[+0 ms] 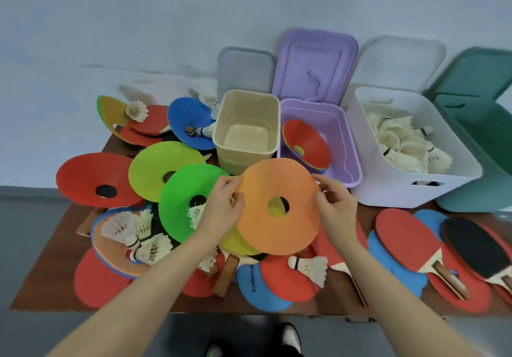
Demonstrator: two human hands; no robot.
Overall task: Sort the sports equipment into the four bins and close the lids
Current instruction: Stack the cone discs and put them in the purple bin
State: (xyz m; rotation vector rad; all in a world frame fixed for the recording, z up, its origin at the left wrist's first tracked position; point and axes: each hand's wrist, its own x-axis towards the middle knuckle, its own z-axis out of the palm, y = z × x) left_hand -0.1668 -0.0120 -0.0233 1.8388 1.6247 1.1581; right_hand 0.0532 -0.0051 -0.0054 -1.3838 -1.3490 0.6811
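two hands share one orange disc (278,207), held flat-ish just above the desk (340,298) clutter, hole roughly centred. left hand (221,207) pinches the disc's left rim, thumb on top, fingers curled under; there's a bit of yellow at the fingers, prob a 2nd disc (238,241) riding beneath, can't be sure it's gripped. right hand (336,208) pinches the right rim w/ thumb + fingertips, lightly closed. both grips closed on the rim, neither wrapped around it.

key relation: purple bin (346,146) sits just beyond and slightly right of the disc, lid up, already holding a nested stack of discs (306,146). so the disc's target lies fwd-right of the grips, and the right hand is the nearer one. beige bin (246,132) is straight ahead-left, nothing in it; white bin (410,146) w/ shuttlecocks further right, green bin (476,146) at far right.

pose: both forearms reach fwd from the bottom edge, wrists roughly level, palms facing in toward each other across the disc.

my guess: next move is a short push fwd-right, tipping the disc to nest in the stack. risk is the yellow one slipping off. plenty left on the desk: discs, shuttlecocks, paddles (410,243).
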